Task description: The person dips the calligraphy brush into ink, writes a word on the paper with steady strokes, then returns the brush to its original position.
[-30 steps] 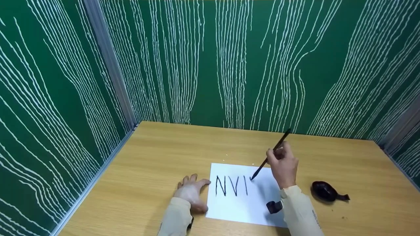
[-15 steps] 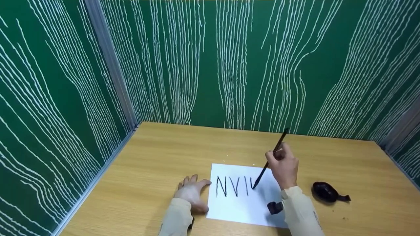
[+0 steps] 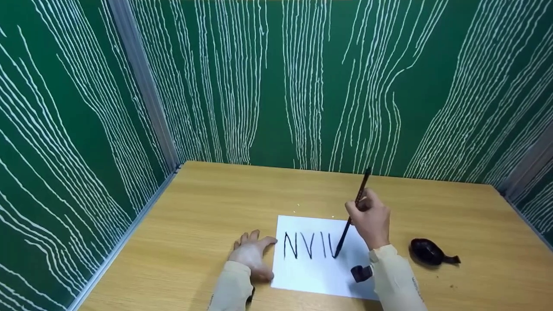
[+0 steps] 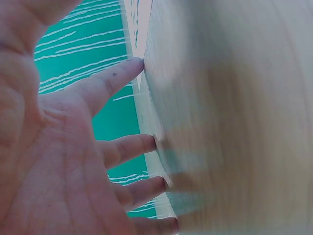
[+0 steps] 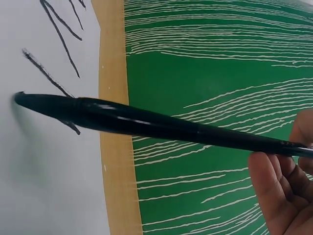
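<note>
My right hand (image 3: 372, 220) pinches a dark ink brush (image 3: 351, 218) partway up its handle. The brush's black tip meets a white sheet of paper (image 3: 311, 276) at the foot of a slanting stroke. Black strokes reading N, V, I and this slanting line run across the sheet's upper half. In the right wrist view the brush (image 5: 146, 122) crosses the picture, with thumb and fingertips on its handle at the right. My left hand (image 3: 252, 255) rests at the sheet's left edge, fingers spread. The left wrist view shows its fingertips (image 4: 132, 68) touching the wooden table.
A dark, spoon-shaped ink dish (image 3: 427, 252) lies on the wooden table (image 3: 216, 194) right of the paper. Below the right wrist is a small black block (image 3: 361, 273), its support unclear. Green panels (image 3: 272, 108) with white wavy lines stand behind and left. Tiny white specks lie beyond the sheet.
The brush tip has come down the paper toward me, drawing a slanting stroke right of the I. My right hand has shifted slightly left; the left hand stays put.
</note>
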`<state>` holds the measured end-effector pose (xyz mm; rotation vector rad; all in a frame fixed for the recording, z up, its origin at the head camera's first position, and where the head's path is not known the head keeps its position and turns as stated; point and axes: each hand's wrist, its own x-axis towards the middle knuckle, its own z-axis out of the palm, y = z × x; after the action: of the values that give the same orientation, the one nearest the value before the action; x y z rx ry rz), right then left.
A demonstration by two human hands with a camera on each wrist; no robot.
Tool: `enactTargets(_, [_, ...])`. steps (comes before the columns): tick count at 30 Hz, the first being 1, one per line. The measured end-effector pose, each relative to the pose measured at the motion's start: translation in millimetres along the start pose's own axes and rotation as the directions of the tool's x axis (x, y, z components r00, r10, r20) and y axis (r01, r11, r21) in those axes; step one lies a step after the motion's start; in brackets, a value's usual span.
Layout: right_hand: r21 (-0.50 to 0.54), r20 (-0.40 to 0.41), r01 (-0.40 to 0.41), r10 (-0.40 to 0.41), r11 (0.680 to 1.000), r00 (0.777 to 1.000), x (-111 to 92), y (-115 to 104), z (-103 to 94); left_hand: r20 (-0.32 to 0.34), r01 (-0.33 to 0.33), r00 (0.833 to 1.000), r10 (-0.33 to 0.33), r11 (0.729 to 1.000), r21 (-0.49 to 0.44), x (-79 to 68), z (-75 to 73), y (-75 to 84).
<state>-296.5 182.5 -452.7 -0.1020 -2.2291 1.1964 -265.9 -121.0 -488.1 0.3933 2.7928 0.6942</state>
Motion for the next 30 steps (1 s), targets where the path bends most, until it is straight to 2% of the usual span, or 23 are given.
enactTargets(6, [0.064,-0.153,0.078,-0.068,0.995,0.986,1.6,-1.9,-0.5,0.007,0.010,1.000,-0.010,1.000,-0.010,0.5,-0.3,-1.1])
enactTargets(8, [0.087,-0.177,0.085,-0.069,0.993,0.982,2.1,-1.5,-0.6,0.011,0.015,1.000,-0.015,1.000,-0.017,1.0,0.1,-1.6])
enactTargets(16, [0.078,-0.133,0.068,-0.057,0.995,0.989,2.2,3.6,1.9,0.013,0.022,1.000,-0.022,1.000,-0.020,0.8,1.2,-1.1])
enactTargets(23, [0.081,-0.125,0.102,-0.092,0.991,0.988,1.0,5.8,3.3,0.007,-0.010,1.000,0.010,1.000,-0.011,-0.7,-0.6,0.4])
enactTargets(30, [0.064,-0.104,0.088,-0.081,0.994,0.991,0.7,7.8,5.8,0.006,0.004,1.000,-0.004,1.000,-0.010,0.1,-0.1,0.6])
